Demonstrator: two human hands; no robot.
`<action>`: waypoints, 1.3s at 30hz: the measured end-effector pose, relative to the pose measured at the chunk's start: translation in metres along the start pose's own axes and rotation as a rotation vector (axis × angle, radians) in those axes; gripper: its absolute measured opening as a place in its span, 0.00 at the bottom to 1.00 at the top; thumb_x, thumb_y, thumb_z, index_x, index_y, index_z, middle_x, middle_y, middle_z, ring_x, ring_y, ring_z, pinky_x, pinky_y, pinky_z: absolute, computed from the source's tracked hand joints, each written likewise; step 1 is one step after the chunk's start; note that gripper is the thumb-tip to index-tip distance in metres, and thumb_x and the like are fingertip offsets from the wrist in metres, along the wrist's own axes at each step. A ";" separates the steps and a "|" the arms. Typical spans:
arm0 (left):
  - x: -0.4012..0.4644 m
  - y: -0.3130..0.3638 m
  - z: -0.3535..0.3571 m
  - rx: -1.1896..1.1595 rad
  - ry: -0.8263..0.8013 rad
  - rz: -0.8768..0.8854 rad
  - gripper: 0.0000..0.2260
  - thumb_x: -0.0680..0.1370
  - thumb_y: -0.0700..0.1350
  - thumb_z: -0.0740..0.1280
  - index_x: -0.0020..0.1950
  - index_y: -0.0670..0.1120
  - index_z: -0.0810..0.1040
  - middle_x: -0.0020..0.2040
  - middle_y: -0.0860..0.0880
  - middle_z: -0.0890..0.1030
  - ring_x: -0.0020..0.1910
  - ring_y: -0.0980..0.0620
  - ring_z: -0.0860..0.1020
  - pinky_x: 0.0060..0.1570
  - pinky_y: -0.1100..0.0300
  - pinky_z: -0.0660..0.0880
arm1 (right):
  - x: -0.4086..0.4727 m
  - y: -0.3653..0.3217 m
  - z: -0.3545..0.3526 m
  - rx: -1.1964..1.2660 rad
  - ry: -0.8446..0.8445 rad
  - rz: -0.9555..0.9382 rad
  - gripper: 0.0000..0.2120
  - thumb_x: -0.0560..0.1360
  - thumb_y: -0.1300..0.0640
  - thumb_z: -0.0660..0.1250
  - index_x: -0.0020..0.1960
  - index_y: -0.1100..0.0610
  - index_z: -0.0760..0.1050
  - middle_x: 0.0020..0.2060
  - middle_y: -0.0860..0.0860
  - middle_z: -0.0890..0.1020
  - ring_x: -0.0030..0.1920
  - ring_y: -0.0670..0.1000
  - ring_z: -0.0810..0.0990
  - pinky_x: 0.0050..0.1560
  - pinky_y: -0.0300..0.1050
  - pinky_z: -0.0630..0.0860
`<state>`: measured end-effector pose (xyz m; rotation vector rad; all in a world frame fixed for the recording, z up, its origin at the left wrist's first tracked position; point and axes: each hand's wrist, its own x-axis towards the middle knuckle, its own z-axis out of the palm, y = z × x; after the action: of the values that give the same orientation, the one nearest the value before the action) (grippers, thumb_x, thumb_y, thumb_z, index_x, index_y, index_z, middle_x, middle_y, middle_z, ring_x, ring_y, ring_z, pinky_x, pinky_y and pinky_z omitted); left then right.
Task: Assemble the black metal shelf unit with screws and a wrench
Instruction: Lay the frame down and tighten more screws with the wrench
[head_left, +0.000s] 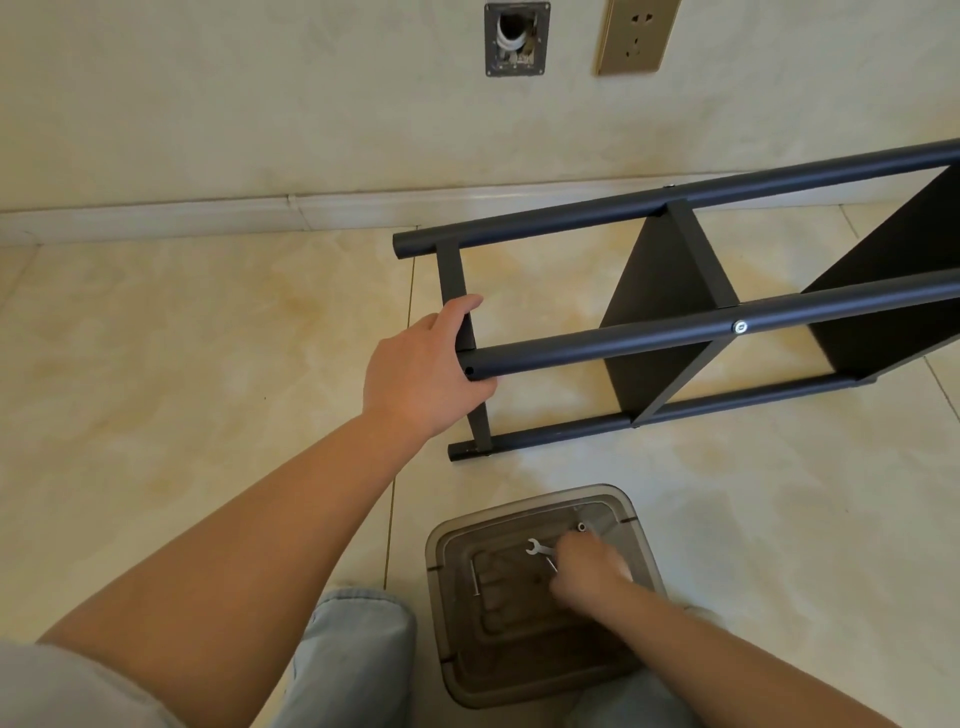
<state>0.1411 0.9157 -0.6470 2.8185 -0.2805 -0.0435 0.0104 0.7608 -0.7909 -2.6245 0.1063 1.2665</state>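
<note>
Head view: the black shelf unit (670, 312) is laid on its side on the tiled floor (182, 338), near the wall skirting, its tubes running off to the right. The left hand (423, 364) is curled round the end of the nearer upper tube (597, 345), where a flat crossbar (451, 275) meets it; thumb below, fingers over the top. A silver screw head (740, 327) is seen on that tube at the shelf panel (660, 291). A smoky translucent bin (519, 597) is set on the floor below the shelf. The right hand (589, 571) is reached into it, blurred; finger state cannot be told. A silver wrench (537, 548) is seen just beside that hand, a long screw (474, 578) at the bin's left. A wall socket (636, 34) is mounted above.
</note>
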 end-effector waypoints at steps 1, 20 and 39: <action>-0.002 0.000 0.000 -0.009 -0.005 0.010 0.33 0.73 0.58 0.68 0.74 0.58 0.57 0.55 0.55 0.76 0.48 0.54 0.76 0.41 0.63 0.68 | -0.003 -0.002 -0.009 0.022 0.003 -0.044 0.11 0.77 0.59 0.62 0.58 0.58 0.76 0.51 0.53 0.79 0.47 0.50 0.77 0.46 0.40 0.73; -0.003 -0.008 -0.002 0.067 -0.033 0.119 0.39 0.71 0.59 0.71 0.77 0.53 0.55 0.78 0.49 0.49 0.75 0.47 0.46 0.73 0.50 0.54 | -0.078 -0.037 -0.138 0.804 0.337 -0.650 0.10 0.79 0.60 0.60 0.49 0.44 0.72 0.39 0.46 0.79 0.39 0.42 0.79 0.44 0.36 0.78; -0.007 -0.008 -0.004 -0.064 -0.072 0.110 0.38 0.74 0.45 0.70 0.77 0.52 0.52 0.78 0.51 0.48 0.76 0.52 0.51 0.71 0.57 0.59 | -0.073 -0.066 -0.141 0.885 0.475 -0.627 0.09 0.80 0.58 0.59 0.54 0.50 0.76 0.38 0.45 0.78 0.37 0.42 0.76 0.42 0.39 0.78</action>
<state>0.1363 0.9255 -0.6456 2.7368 -0.4426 -0.1277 0.0827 0.7898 -0.6376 -1.8718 -0.0678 0.2555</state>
